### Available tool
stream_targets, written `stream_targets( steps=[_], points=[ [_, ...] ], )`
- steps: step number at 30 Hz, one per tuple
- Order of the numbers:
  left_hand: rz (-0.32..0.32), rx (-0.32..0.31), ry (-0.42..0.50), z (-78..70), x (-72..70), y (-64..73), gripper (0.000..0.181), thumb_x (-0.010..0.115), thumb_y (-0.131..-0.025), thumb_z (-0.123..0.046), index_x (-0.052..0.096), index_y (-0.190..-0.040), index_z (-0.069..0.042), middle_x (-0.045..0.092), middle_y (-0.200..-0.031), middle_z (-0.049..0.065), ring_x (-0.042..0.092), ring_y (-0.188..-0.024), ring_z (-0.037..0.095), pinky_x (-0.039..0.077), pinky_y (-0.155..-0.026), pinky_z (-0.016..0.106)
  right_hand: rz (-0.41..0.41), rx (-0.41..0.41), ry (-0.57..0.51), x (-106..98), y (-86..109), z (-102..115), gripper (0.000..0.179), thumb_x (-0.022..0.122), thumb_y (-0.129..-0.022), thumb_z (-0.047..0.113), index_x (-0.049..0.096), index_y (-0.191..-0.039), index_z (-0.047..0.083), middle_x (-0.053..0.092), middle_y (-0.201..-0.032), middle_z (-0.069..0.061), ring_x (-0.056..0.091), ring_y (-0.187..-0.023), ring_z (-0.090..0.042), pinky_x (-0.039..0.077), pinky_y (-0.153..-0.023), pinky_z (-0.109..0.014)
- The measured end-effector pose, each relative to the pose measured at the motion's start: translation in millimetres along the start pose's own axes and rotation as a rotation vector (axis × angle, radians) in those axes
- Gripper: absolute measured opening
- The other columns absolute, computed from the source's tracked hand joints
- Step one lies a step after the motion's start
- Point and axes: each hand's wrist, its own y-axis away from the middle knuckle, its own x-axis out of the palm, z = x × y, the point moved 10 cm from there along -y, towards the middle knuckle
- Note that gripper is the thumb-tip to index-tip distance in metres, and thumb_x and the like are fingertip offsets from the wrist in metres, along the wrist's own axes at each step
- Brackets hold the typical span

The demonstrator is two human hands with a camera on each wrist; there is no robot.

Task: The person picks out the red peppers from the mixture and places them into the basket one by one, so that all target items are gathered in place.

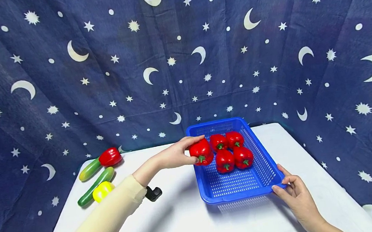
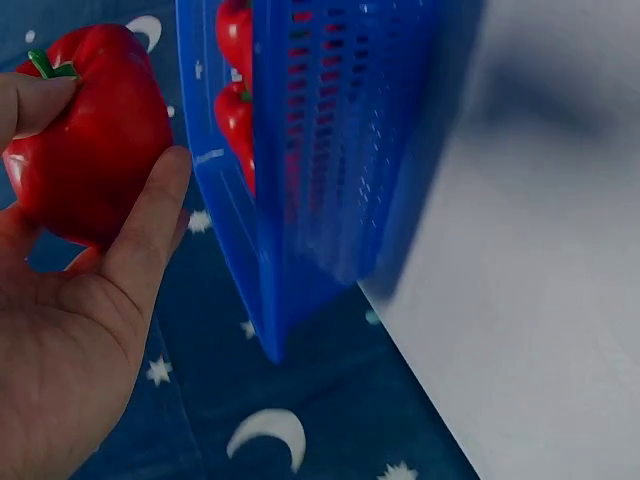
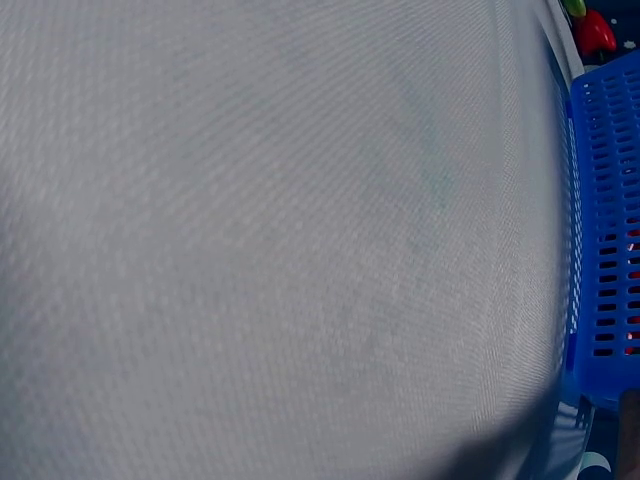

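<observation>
With left hand (image 1: 176, 155), pinching a red pepper (image 1: 201, 150), seemingly over the left edge of the blue basket (image 1: 230, 196). With right hand (image 1: 298, 197), gripping its near right corner.

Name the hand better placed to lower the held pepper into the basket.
Likely the left hand: it grips the red pepper near the blue basket, while the right hand holds the basket at its near-right corner.
</observation>
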Motion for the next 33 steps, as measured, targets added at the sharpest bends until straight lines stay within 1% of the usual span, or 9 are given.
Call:
stream_targets(
  steps=[3, 4, 6, 9, 12, 16, 22, 27, 33],
  points=[
    [0.027, 0.009, -0.042, -8.2, 9.6, -8.6, 0.079, 0.069, -0.089, -0.019, 0.037, -0.16, -0.032, 0.039, -0.155, 0.005, 0.044, -0.134, 0.021, 0.049, -0.103, 0.042, -0.001, 0.005, 0.002, 0.4, 0.2, -0.2, 0.023, 0.057, -0.098, -0.011, 0.038, -0.11, -0.008, 0.029, -0.165, -0.009, 0.048, -0.133, -0.001, 0.051, -0.097, -0.022],
    [0.039, 0.007, -0.054, -10.4, 12.9, -11.4, 0.079, 0.069, -0.089, -0.021, 0.037, -0.16, -0.034, 0.038, -0.155, 0.004, 0.044, -0.134, 0.02, 0.049, -0.103, 0.041, -0.002, 0.007, 0.004, 0.4, 0.3, -0.4, 0.022, 0.057, -0.098, -0.011, 0.038, -0.109, -0.008, 0.029, -0.165, -0.009, 0.048, -0.133, 0.0, 0.051, -0.097, -0.023],
    [0.06, 0.009, -0.067, -14.3, 20.0, -16.9, 0.079, 0.071, -0.089, -0.023, 0.037, -0.16, -0.035, 0.038, -0.156, 0.004, 0.044, -0.135, 0.02, 0.049, -0.103, 0.04, 0.0, 0.01, 0.007, 1.0, 0.4, -0.4, 0.022, 0.057, -0.099, -0.011, 0.038, -0.109, -0.008, 0.029, -0.165, -0.009, 0.048, -0.132, 0.0, 0.051, -0.096, -0.023],
    [0.094, 0.003, -0.07, -20.2, 29.6, -24.3, 0.08, 0.074, -0.09, -0.025, 0.037, -0.159, -0.036, 0.038, -0.155, 0.004, 0.044, -0.134, 0.021, 0.051, -0.1, 0.036, 0.001, 0.014, 0.01, 1.3, 0.5, -0.5, 0.022, 0.057, -0.099, -0.011, 0.037, -0.109, -0.009, 0.029, -0.165, -0.009, 0.049, -0.132, 0.0, 0.052, -0.095, -0.024],
    [0.12, 0.006, -0.074, -28.1, 37.6, -30.8, 0.081, 0.077, -0.089, -0.027, 0.037, -0.159, -0.036, 0.038, -0.155, 0.004, 0.044, -0.134, 0.021, 0.052, -0.096, 0.032, -0.001, 0.018, 0.002, 1.0, 0.5, -0.7, 0.023, 0.057, -0.099, -0.011, 0.037, -0.11, -0.009, 0.03, -0.165, -0.009, 0.049, -0.132, -0.001, 0.052, -0.095, -0.025],
    [0.135, 0.023, -0.098, -39.5, 46.3, -39.6, 0.083, 0.081, -0.088, -0.03, 0.038, -0.16, -0.032, 0.04, -0.153, 0.004, 0.044, -0.135, 0.022, 0.054, -0.093, 0.03, -0.004, 0.019, -0.008, 0.5, -0.1, -0.5, 0.022, 0.057, -0.098, -0.011, 0.038, -0.109, -0.009, 0.03, -0.165, -0.008, 0.049, -0.132, -0.001, 0.052, -0.095, -0.026],
    [0.149, 0.052, -0.183, -54.6, 59.9, -53.4, 0.083, 0.082, -0.087, -0.032, 0.04, -0.159, -0.028, 0.044, -0.15, 0.006, 0.046, -0.133, 0.022, 0.053, -0.092, 0.027, -0.004, 0.016, -0.007, 0.4, -1.0, 0.2, 0.021, 0.058, -0.098, -0.012, 0.04, -0.108, -0.005, 0.029, -0.165, -0.01, 0.049, -0.133, -0.002, 0.053, -0.095, -0.027],
    [0.185, 0.055, -0.268, -62.2, 75.2, -64.5, 0.084, 0.083, -0.086, -0.035, 0.04, -0.159, -0.029, 0.046, -0.15, 0.005, 0.045, -0.134, 0.022, 0.054, -0.088, 0.026, -0.004, 0.022, -0.003, -1.1, 0.0, 0.0, 0.022, 0.058, -0.098, -0.011, 0.039, -0.109, -0.005, 0.029, -0.165, -0.008, 0.05, -0.132, -0.002, 0.053, -0.094, -0.027],
    [0.23, 0.023, -0.327, -63.5, 94.2, -76.6, 0.084, 0.083, -0.086, -0.033, 0.04, -0.158, -0.03, 0.047, -0.15, 0.004, 0.048, -0.132, 0.021, 0.056, -0.086, 0.028, -0.007, 0.03, 0.012, -1.8, -0.1, -1.5, 0.024, 0.059, -0.098, -0.01, 0.037, -0.11, -0.008, 0.029, -0.165, -0.007, 0.049, -0.131, 0.001, 0.053, -0.094, -0.025]
  ],
)
